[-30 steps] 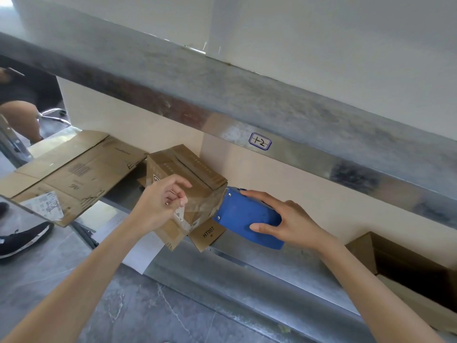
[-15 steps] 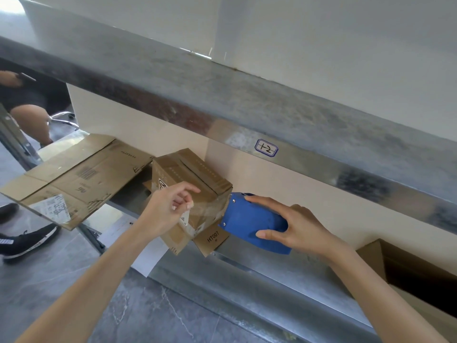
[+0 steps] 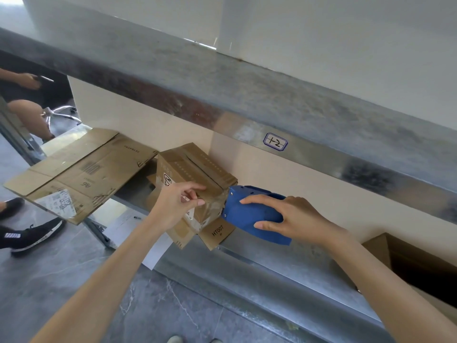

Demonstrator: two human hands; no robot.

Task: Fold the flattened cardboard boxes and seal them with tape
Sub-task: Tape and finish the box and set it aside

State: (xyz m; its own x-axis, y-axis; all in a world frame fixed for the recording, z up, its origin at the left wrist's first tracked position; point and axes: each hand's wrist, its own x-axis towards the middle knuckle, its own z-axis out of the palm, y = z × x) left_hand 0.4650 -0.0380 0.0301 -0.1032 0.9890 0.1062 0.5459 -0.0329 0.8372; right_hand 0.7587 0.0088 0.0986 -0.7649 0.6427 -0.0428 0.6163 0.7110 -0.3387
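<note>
The metal worktop (image 3: 284, 263) carries a flattened cardboard sheet (image 3: 81, 169) that overhangs its left end. Just right of it stands the small brown folded box (image 3: 197, 167), top flaps shut, with clear tape (image 3: 215, 204) shining on its near right corner. The blue tape dispenser (image 3: 247, 214) touches that corner, and the right hand (image 3: 296, 219) has its fingers (image 3: 259, 200) clamped round it. The left hand (image 3: 173, 206) pinches the box's near top edge with curled fingers (image 3: 195, 188).

The small brown box (image 3: 195, 174) sits tilted with its top flaps closed and shiny clear tape down the near side, pinched by the left hand (image 3: 173, 209). The blue tape dispenser (image 3: 249, 214), gripped in the right hand (image 3: 294, 219), has its nose touching the box. The flattened cardboard (image 3: 81, 172) lies well left of the left hand.
</note>
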